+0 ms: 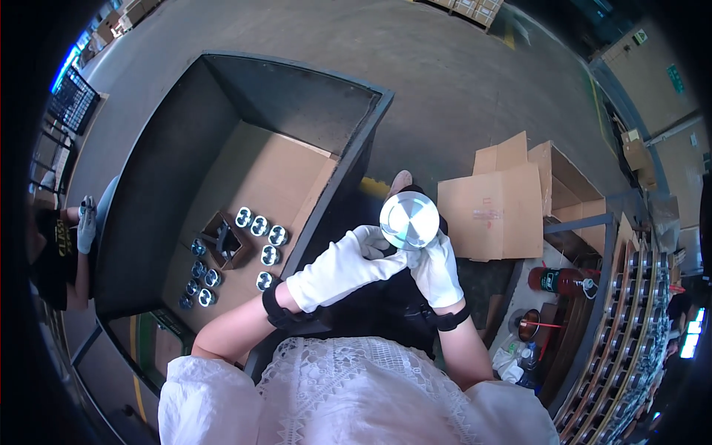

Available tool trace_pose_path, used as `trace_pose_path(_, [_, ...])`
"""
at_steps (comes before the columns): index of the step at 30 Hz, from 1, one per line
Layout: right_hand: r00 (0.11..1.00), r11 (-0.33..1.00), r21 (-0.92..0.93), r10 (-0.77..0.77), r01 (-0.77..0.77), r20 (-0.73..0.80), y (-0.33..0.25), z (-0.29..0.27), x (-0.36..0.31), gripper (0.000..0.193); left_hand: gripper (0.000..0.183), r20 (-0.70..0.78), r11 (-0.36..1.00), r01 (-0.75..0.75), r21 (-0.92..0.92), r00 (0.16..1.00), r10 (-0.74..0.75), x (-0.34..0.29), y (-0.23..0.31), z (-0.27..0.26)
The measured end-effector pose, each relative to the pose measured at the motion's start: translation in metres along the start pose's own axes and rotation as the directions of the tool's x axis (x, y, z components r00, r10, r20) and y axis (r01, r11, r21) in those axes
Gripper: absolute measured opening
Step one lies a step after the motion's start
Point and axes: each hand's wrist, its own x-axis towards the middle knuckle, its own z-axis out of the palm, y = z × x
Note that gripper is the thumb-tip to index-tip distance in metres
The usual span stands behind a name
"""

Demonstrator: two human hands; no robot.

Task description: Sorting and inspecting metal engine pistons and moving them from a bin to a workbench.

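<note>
**While both white-gloved hands meet at a shiny, round, silver metal piece (410, 220), its underside is hidden**

The piece is just right of the open-topped, dark grey metal bin (159, 141), its flat face turned up toward the camera. Fingertips behind its lower edge are out of sight. The right hand (436, 273) is closed on its lower right side; whether the left hand (334, 271), fingers curled at the lower left edge, grips or only touches, I cannot tell.

The left forearm slants up and rightward across the bin's near right corner, hiding part of it. The right forearm, well right of the bin, rises more steeply, leaning inward. The hands are together.

Inside the bin, several short, cylindrical silver metal pieces (277, 236) surround a small brown cardboard box (239, 257) with dark, unclear contents. Left of the bin, a person in black (55, 259) is cut off by the lens rim.
</note>
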Motion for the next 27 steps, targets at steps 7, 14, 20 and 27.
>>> trace_pose_path(7, [0.995, 0.990, 0.139, -0.005, -0.009, 0.095, 0.002, -0.036, -0.006, 0.037, 0.065, 0.045, 0.996, 0.015, -0.088, 0.999, -0.011, 0.014, -0.001, 0.020])
trace_pose_path(14, [0.990, 0.990, 0.095, -0.109, 0.100, 0.093, 0.013, -0.042, -0.001, 0.042, 0.047, -0.030, 0.897, 0.007, -0.441, 0.999, -0.022, 0.031, -0.015, 0.035])
trace_pose_path(20, [0.974, 0.858, 0.463, 0.211, -0.225, 0.082, 0.023, -0.016, -0.003, 0.040, 0.047, -0.398, 0.798, -0.472, 0.376, 0.695, 0.599, 0.032, -0.011, 0.050])
trace_pose_path(27, [0.995, 0.995, -0.072, -0.064, 0.069, 0.075, 0.019, -0.014, 0.001, 0.046, 0.046, -0.423, 0.721, -0.461, 0.517, 0.595, 0.684, 0.039, -0.022, 0.045])
